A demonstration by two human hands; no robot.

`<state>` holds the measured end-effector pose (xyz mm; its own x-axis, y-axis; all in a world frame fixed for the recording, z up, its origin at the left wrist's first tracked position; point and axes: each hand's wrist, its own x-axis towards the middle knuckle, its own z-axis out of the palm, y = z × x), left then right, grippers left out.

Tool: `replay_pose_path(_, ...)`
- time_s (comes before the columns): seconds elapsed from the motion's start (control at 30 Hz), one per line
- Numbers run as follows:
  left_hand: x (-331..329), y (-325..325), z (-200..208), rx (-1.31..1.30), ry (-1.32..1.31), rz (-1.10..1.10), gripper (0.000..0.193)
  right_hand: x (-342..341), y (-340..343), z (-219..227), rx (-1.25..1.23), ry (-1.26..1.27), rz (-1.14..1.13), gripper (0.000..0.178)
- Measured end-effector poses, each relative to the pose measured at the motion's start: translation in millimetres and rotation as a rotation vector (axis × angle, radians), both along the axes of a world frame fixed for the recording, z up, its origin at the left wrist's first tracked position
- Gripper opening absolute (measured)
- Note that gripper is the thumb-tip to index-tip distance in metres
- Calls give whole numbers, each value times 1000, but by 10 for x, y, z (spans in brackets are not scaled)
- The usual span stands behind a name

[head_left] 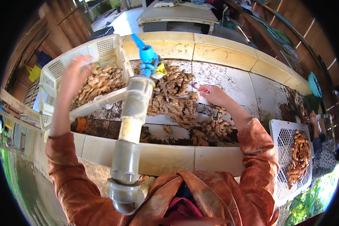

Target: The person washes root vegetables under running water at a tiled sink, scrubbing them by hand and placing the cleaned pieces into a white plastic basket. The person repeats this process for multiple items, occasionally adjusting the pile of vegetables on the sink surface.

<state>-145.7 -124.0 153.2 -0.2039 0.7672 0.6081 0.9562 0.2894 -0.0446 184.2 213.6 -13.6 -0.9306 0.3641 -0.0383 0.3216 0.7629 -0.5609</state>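
Observation:
My left hand (76, 67), smeared by motion, is over the white plastic basket (49, 81) on the left; its fingers are too blurred to read. Inside the basket lies a heap of washed ginger (103, 81). My right hand (213, 94) hovers above the tiled basin (229, 81), fingers bent together, with a small dark purplish bit at their tips that I cannot make out. To its left, wet brown ginger (173, 103) is piled in the basin. A thin stream of water falls on this pile from a blue tap (147, 56).
A grey pipe (133, 109) rises before me, carrying the tap. A dark speckled strip (207, 110) lies beside loose ginger (216, 128). At right, a white mesh tray (280, 150) holds more ginger, near another person's arm (315, 124). A table (177, 14) stands beyond the basin wall.

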Motion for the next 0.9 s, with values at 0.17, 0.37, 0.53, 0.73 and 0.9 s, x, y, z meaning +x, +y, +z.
replay_pose_path(0.17, 813, 677, -942, -741, -509, -573, 29, 268, 94, -306, 234, -240, -47, 40)
replay_pose_path(0.37, 1397, 1069, -2049, -938, -82, -947, 31, 160, 115, -478, 262, -231, -95, 38)
replay_pose_path(0.53, 1562, 1128, -2346, -902, 178, -1016, 22, -4, -75, -459, 197, -290, 17, 20)
replay_pose_path(0.73, 1547, 1149, -2103, -954, -600, -817, 20, 74, -131, -446, 329, -419, 153, 23)
replay_pose_path(0.9, 1503, 1359, -1873, -404, -1625, -449, 21, -23, 57, -424, -56, -86, -21, 29)
